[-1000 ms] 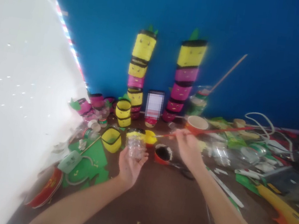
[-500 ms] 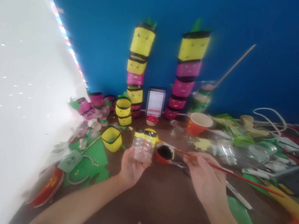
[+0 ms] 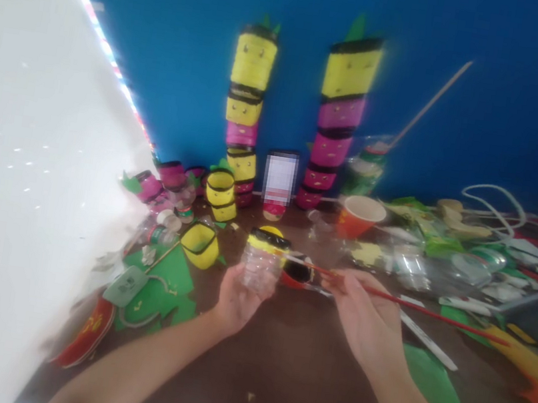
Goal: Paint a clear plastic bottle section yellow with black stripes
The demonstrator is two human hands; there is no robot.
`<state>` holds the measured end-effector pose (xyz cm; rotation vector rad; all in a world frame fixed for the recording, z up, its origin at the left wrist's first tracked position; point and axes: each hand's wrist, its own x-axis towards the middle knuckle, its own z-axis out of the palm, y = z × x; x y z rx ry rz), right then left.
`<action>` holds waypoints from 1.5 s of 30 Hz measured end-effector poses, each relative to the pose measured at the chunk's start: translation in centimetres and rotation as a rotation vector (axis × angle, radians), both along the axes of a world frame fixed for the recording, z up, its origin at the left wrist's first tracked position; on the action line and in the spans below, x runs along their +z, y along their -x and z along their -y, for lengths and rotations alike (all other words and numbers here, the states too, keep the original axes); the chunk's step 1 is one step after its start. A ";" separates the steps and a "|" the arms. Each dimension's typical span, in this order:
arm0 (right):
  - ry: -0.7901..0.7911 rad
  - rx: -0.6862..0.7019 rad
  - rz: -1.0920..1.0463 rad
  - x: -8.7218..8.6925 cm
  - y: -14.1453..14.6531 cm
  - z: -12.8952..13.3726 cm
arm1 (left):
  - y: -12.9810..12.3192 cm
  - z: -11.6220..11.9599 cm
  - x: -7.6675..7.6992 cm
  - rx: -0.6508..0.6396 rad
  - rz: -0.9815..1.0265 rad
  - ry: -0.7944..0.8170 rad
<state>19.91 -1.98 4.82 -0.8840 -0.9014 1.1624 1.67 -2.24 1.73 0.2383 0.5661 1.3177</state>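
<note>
My left hand (image 3: 240, 298) is wrapped round a clear plastic bottle piece (image 3: 260, 269), which has a black rim and a yellow band near its top. Between the fingers of my right hand (image 3: 366, 314) is a long red paintbrush (image 3: 427, 313). Its tip reaches the yellow band at the right side of the bottle piece. Just behind, between my hands, sits a small red cup (image 3: 293, 280) with dark contents. A round yellow shape (image 3: 272, 231) shows partly behind the bottle piece.
Two tall stacks of yellow and pink painted cups (image 3: 253, 61) (image 3: 351, 72) stand against the blue wall. A phone (image 3: 280, 176) is propped between them. Green paper (image 3: 176, 282) and a red bowl (image 3: 86, 332) lie left; an orange paper cup (image 3: 360, 216) and plastic bottles (image 3: 411, 266) are right.
The bottle piece has tilted and shifted slightly right, so its black rim shows more. My right hand has moved a little left with the brush. The whole view has shifted slightly.
</note>
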 end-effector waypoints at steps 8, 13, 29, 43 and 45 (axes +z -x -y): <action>0.015 -0.044 0.014 -0.1 0.0 -0.2 | 0.0 -0.1 -0.3 0.010 0.036 0.003; 0.016 -0.074 0.029 -0.5 -0.2 -0.4 | 0.1 -0.3 -0.3 0.004 0.071 0.008; -0.033 -0.034 0.061 -0.3 -0.1 0.2 | -0.1 -0.1 0.0 0.009 -0.050 0.003; -0.017 -0.051 0.017 -0.5 -0.5 0.0 | 0.2 -0.3 -0.3 0.036 0.098 0.064; -0.027 -0.036 0.011 -0.5 -0.4 0.0 | 0.2 -0.3 -0.3 0.021 0.092 0.072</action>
